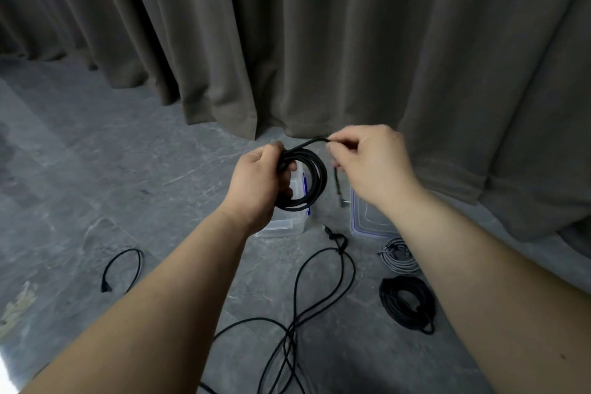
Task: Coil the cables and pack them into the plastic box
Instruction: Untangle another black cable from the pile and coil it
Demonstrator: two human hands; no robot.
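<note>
L hand [256, 182] grip clamped on black cable coil [315, 182], held above clear plastic box [284, 227] on floor. R hand [371, 163] grip pinches cable's loose end. Lid [361, 221] just right of box; black coil [406, 301] & grey coil [398, 256] nearby.

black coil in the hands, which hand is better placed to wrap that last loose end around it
Right. The right hand already pinches the free tail of the black cable, while the left hand grips the coil and steadies it.
</note>
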